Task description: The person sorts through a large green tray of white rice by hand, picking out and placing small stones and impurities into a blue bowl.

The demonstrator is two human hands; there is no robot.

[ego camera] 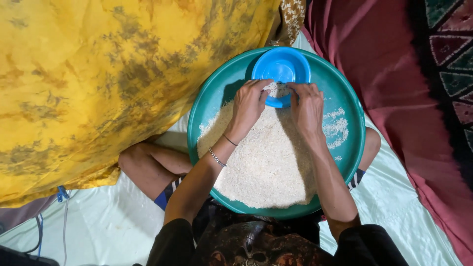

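Over the tray [217, 88], rice [266, 162] is being scooped into a bowl [282, 66], gripped by both left hand [250, 106] and right hand [306, 107].

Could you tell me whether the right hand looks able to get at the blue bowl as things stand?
Probably yes: the right hand already rests at the blue bowl rim, with only rice beneath it.

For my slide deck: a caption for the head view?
Both hands scoop rice into a blue bowl.

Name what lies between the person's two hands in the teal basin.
In the head view, between the left hand and right hand lie white rice grains and the blue bowl's near rim.
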